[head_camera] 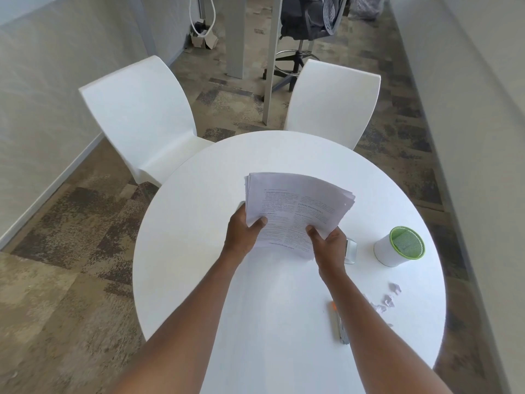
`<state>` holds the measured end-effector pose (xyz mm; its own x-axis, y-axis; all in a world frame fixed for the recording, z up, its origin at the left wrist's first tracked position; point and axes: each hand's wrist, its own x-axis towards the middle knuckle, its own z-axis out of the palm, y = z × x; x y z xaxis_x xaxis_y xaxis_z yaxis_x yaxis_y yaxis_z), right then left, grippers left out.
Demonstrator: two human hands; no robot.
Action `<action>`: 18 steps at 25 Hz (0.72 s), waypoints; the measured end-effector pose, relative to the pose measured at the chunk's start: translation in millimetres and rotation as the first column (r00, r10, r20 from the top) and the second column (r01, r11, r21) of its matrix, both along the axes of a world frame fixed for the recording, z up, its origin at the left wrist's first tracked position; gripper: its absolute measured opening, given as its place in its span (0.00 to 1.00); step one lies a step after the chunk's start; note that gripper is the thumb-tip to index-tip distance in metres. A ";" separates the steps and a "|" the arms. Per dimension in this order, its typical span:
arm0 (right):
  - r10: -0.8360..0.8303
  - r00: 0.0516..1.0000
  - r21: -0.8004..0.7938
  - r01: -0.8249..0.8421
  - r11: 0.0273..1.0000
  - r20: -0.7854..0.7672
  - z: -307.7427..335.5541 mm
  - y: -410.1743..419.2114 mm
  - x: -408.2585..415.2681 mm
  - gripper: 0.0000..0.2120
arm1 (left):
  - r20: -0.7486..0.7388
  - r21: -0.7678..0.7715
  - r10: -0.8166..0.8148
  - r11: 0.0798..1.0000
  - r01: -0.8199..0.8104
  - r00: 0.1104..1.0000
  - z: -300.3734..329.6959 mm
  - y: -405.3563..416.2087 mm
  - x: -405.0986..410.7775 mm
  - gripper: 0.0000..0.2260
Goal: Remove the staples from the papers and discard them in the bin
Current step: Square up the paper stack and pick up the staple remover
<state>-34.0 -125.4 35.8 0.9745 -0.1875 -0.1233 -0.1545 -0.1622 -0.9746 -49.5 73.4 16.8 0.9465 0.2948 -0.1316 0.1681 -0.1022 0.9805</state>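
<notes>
Both hands, left hand [245, 231] and right hand [329, 245], grip the papers [295, 209] by the near edge, long axis running away; the bin [399, 247] stands right of the papers, nearer the right hand.

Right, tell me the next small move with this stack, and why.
Probably lay the papers flat on the table. Both the left hand and right hand grip the stack's near edge, lifted, so neither is free to take the tool lying by the right forearm.
</notes>
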 end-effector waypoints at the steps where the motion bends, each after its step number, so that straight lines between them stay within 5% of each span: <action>1: -0.006 1.000 0.011 0.006 1.000 -0.005 0.5 1.7 -0.1 0.10 | 0.005 0.014 0.008 1.000 -0.008 1.000 -0.3 -1.5 -0.1 0.17; 18: 0.002 0.994 0.009 -0.003 1.000 0.111 18.8 -1.3 10.2 0.11 | 0.201 0.121 0.032 0.991 -0.057 0.979 40.4 -6.9 15.6 0.21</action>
<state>-23.8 -126.7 54.6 0.9827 -0.1847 -0.0161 -0.0451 -0.1539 -0.9871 -33.9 66.5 57.3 0.9355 0.3395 0.0980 -0.0211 -0.2229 0.9746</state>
